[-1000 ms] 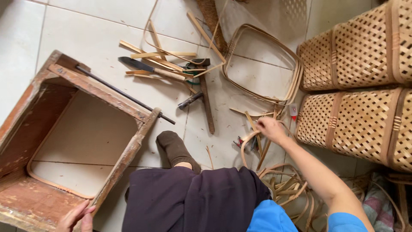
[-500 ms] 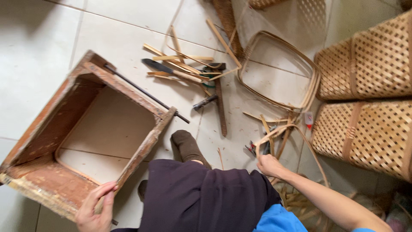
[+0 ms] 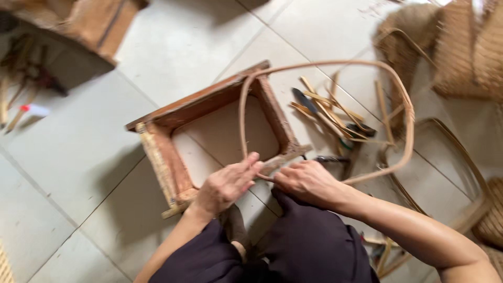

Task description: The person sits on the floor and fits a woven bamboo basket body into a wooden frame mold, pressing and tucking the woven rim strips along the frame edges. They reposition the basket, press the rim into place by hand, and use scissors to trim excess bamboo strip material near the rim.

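A long bent cane strip (image 3: 335,65) arcs in a big loop above a square wooden frame (image 3: 166,157) that lies on the tiled floor. My left hand (image 3: 226,184) grips one end of the strip at the frame's near corner. My right hand (image 3: 308,181) holds the other end right beside it; the two hands almost touch. My dark-trousered legs fill the bottom of the view.
Loose bamboo strips and a dark-bladed knife (image 3: 335,112) lie right of the frame. A bent rectangular hoop (image 3: 455,157) and woven baskets (image 3: 461,47) stand at the right. A wooden box (image 3: 89,21) and more sticks (image 3: 21,84) are at the top left.
My right hand has picked up a long cane strip from the right and brought it over the frame. My left hand left the frame's edge and joined it. The view swung left.
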A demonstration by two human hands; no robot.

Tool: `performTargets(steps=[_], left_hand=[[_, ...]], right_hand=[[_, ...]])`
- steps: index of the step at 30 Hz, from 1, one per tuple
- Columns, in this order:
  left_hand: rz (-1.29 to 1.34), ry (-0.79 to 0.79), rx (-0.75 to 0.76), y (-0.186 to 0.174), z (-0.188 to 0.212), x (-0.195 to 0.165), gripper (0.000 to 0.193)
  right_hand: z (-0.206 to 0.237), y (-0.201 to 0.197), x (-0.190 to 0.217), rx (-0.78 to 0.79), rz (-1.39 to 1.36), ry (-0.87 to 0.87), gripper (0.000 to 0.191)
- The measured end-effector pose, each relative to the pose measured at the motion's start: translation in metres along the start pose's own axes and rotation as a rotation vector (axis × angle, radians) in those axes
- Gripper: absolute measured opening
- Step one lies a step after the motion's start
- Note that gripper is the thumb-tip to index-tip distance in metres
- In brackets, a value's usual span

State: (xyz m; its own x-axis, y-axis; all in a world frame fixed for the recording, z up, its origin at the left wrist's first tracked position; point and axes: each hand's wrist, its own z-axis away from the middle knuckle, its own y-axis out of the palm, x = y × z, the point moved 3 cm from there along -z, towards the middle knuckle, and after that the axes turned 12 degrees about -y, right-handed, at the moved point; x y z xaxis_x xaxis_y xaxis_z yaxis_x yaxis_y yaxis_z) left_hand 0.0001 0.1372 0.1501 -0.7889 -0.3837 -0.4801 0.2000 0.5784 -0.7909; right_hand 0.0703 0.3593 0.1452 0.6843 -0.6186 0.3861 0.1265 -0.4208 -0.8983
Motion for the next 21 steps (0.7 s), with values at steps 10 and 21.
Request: performTargets(steps=[10,21], left_hand=[[-0.317,-0.376,-0.045,-0.043,0.112,0.12,0.024],[-0.266,-0.522,-0.037,0.008,0.176,0.151,0.022]], right_hand=[[-0.066,0.068,-0.035,0.136,-0.17,-0.056,0.039],[-0.082,0.12,-0.051,0.337,-0.154,-0.008,0.037]])
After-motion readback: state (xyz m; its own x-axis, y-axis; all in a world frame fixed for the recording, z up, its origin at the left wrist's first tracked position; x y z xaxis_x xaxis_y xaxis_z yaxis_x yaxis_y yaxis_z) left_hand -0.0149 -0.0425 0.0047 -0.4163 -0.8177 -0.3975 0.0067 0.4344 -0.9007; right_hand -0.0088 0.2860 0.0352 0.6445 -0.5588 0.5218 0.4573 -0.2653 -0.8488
